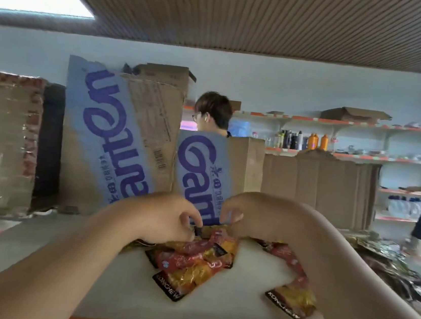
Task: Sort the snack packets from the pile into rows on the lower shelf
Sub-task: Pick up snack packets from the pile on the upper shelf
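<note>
Tall cardboard boxes (117, 134) line the back of the white shelf (59, 260), where the left hand (167, 220) pinches the far edge of the red-and-yellow snack packets (191, 260) heaped mid-shelf and the right hand (250, 217) curls just beside it, its grip impossible to tell.

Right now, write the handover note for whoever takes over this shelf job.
Left hand: pinches the dark edge of a packet atop the red-yellow packets.
Right hand: fingers curled just above them; grip unclear.
A lone packet lies apart to the right on the shelf; the pile sits at far right.
Done: a few packets out on the shelf, overlapping, no tidy row.
Left: straighten them into rows, then sort the rest of the pile.
</note>
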`<state>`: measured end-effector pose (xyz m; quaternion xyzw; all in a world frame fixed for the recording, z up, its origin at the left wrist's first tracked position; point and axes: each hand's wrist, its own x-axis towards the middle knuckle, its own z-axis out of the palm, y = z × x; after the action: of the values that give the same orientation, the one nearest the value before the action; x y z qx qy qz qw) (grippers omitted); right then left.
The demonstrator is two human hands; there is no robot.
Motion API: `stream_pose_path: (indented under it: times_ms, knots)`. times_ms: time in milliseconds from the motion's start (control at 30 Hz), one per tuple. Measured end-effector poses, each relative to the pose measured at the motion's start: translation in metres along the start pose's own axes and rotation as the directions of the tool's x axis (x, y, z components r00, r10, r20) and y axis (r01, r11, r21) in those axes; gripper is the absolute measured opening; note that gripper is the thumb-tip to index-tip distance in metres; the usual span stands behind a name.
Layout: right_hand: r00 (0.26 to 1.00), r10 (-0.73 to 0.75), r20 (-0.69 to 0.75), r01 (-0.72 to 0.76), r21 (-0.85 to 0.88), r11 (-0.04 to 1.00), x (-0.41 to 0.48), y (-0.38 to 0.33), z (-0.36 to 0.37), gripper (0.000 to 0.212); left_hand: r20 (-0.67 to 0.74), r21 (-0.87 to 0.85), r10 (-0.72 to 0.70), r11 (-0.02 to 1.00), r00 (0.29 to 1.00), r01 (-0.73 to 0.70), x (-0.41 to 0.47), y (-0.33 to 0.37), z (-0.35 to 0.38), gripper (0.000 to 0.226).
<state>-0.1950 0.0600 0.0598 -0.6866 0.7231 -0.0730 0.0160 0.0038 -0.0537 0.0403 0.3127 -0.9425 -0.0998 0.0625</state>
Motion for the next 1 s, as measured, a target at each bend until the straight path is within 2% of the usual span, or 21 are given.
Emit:
stream_pose_path:
  times_ms: [133,267,400,533,667,700,767,833,933,1000]
  knots:
    - [0.988,-0.026,0.153,0.034,-0.052,0.998,0.034,-0.008,-0.009,0.029,0.149,0.192,-0.095,0.979,0.984,0.066,0.020,0.003,-0.003,0.056]
    - [0.941,-0.037,0.337,0.075,-0.100,0.992,0.046,-0.014,0.010,0.050,0.355,0.363,-0.145,0.932,0.924,0.007,0.028,0.000,0.004,0.073]
    - [0.950,-0.074,0.303,0.107,-0.095,0.990,0.044,-0.018,0.028,0.056,0.288,0.331,-0.111,0.944,0.951,0.010,0.027,-0.014,0.013,0.063]
    - [0.952,-0.071,0.297,0.100,-0.084,0.991,0.042,-0.018,0.030,0.052,0.255,0.186,-0.034,0.983,0.966,-0.014,0.023,-0.026,0.011,0.071]
    - [0.961,0.003,0.278,0.035,-0.130,0.991,0.039,-0.012,0.028,0.073,0.248,0.095,0.025,0.994,0.969,-0.050,0.020,-0.032,0.014,0.073]
    - [0.962,0.016,0.272,0.029,-0.161,0.987,0.039,-0.008,0.029,0.070,0.247,0.070,0.031,0.996,0.968,-0.050,0.019,-0.033,0.013,0.073]
    - [0.975,0.004,0.222,0.052,-0.246,0.968,0.038,-0.003,0.031,0.052,0.250,0.065,0.057,0.995,0.967,-0.076,0.020,-0.034,0.013,0.069]
    - [0.984,-0.018,0.175,0.063,-0.255,0.965,0.037,-0.001,0.034,0.040,0.259,0.048,0.092,0.993,0.961,-0.108,0.027,-0.033,0.019,0.072]
    - [0.988,-0.033,0.149,0.067,-0.224,0.972,0.039,0.001,0.036,0.037,0.202,0.015,0.058,0.998,0.978,-0.063,0.035,-0.028,0.027,0.056]
    - [0.975,-0.027,0.220,0.079,-0.232,0.970,0.040,0.000,0.037,0.044,0.210,0.074,0.088,0.992,0.974,-0.105,0.031,-0.027,0.028,0.079]
